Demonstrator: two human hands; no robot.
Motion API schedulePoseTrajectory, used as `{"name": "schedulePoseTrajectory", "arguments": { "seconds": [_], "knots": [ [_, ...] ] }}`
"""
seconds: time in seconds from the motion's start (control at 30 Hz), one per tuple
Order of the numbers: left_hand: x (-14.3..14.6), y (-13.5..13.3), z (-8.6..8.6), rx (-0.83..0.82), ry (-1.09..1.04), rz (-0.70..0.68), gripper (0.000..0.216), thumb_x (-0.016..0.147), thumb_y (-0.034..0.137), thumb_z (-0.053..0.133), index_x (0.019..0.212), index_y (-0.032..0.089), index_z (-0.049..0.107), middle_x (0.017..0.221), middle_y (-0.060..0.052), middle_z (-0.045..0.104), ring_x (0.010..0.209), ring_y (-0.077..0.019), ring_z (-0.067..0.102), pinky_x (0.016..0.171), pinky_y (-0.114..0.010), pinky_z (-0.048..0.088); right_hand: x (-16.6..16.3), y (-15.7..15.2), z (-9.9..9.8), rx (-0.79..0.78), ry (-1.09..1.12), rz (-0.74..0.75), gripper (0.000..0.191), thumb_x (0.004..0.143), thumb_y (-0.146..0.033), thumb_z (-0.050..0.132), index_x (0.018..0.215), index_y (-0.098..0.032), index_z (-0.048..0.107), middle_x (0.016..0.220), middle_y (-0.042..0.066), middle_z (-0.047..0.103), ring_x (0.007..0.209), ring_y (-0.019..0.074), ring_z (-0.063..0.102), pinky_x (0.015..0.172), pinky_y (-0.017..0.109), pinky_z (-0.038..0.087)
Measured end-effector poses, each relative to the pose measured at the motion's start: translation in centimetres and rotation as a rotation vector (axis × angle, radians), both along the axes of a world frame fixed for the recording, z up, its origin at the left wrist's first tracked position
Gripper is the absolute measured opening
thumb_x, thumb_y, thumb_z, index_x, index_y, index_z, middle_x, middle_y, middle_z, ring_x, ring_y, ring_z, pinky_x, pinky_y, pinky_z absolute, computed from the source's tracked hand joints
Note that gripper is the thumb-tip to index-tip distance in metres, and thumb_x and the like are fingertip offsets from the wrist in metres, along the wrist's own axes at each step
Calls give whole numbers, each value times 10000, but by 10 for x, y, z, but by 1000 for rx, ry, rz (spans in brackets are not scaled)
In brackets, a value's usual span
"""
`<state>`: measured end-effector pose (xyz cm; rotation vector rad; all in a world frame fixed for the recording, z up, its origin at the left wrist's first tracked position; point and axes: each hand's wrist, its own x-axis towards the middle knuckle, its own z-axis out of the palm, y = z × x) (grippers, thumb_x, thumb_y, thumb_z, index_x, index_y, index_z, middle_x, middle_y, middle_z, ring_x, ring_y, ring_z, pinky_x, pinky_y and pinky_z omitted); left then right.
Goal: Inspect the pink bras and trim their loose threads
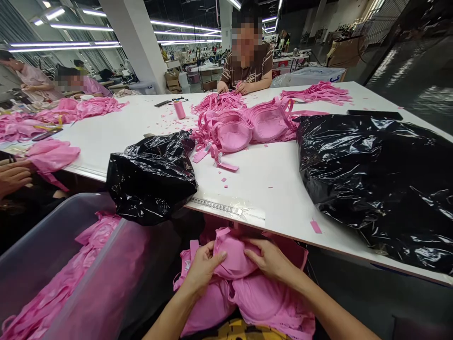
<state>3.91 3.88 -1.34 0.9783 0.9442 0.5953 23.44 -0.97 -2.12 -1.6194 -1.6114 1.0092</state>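
Note:
Over my lap, just below the table edge, I have a pink bra (pixel 235 257) with one moulded cup between my two hands. My left hand (pixel 205 267) grips the cup's left side, thumb on top and fingers behind it. On the right side, my right hand (pixel 267 257) pinches the same cup, its fingertips partly hidden by the fabric. More pink bra cups (pixel 262 297) lie beneath on my lap. A stack of nested pink bras (pixel 247 127) with loose straps rests on the table ahead.
Black plastic bags (pixel 152 174) lie on the white table (pixel 255 189), a larger black bag (pixel 375 184) at right. A measuring tape (pixel 215 206) runs along the edge. A plastic bin (pixel 116 278) of pink garments stands at left. A co-worker (pixel 247 61) sits opposite; another person's hand (pixel 14 177) shows at left.

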Motion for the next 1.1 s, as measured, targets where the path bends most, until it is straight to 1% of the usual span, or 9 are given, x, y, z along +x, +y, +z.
{"name": "schedulePoseTrajectory", "arguments": {
  "seconds": [0.17, 0.27, 0.43, 0.57, 0.63, 0.83, 0.93, 1.03, 1.1],
  "knots": [
    [-3, -6, -5, 423, 299, 254, 304, 645, 295, 722, 870, 172, 559, 904, -43, 594, 831, -174, 593, 734, -286, 508, 4, 2, 9, -90, 108, 74, 300, 829, -297, 485, 1031, -165, 663, 1072, 97, 681, 965, 251, 624, 860, 364, 454],
    [-7, -10, -4, 637, 467, 241, 140, 704, 288, 665, 734, 172, 592, 879, -52, 588, 823, -182, 583, 721, -284, 501, 5, 2, 8, -89, 171, 72, 247, 822, -318, 504, 955, -169, 650, 973, 60, 681, 873, 224, 616, 783, 314, 455],
    [-9, -11, -2, 383, 441, 147, 247, 674, 307, 684, 861, 150, 644, 788, -50, 640, 702, -175, 598, 643, -269, 490, 12, -1, 8, -168, 323, 73, 232, 839, -379, 503, 919, -180, 591, 811, 4, 629, 687, 151, 561, 625, 239, 425],
    [-5, -7, -1, 190, 242, 87, 246, 647, 316, 701, 782, 120, 640, 692, -28, 621, 628, -140, 562, 603, -236, 452, 15, -2, 18, -117, 261, 209, 243, 836, -327, 498, 988, -185, 624, 954, 39, 645, 891, 202, 574, 804, 289, 431],
    [-4, -6, 1, 191, 203, 66, 240, 666, 332, 689, 771, 119, 654, 724, -35, 627, 666, -146, 562, 626, -236, 448, 15, -1, 22, -110, 234, 249, 249, 837, -312, 493, 995, -185, 638, 958, 41, 650, 917, 208, 570, 826, 294, 427],
    [-2, -10, 3, 481, 371, 136, 175, 690, 330, 652, 702, 155, 665, 772, -51, 630, 770, -190, 567, 724, -272, 448, 17, 1, 26, -174, 243, 364, 215, 834, -310, 525, 720, -155, 622, 664, -28, 552, 619, 114, 489, 568, 202, 376],
    [-4, -10, -1, 415, 332, 171, 215, 688, 362, 648, 743, 154, 659, 778, -48, 632, 760, -185, 565, 711, -268, 453, 14, 1, 23, -133, 224, 344, 147, 809, -287, 556, 788, -163, 632, 740, -13, 590, 696, 140, 523, 645, 228, 406],
    [-6, -10, -5, 294, 290, 136, 259, 710, 381, 633, 797, 138, 652, 765, -43, 629, 725, -170, 556, 664, -254, 449, 10, 1, 18, -106, 216, 352, 144, 792, -274, 568, 714, -161, 614, 750, -9, 579, 729, 147, 521, 698, 245, 409],
    [-7, -12, -6, 357, 310, 140, 229, 726, 359, 623, 787, 140, 649, 785, -48, 627, 753, -177, 560, 683, -259, 449, 10, 2, 17, -146, 304, 385, 226, 797, -311, 559, 636, -154, 573, 782, -6, 554, 717, 131, 500, 660, 225, 402]
  ]
}}
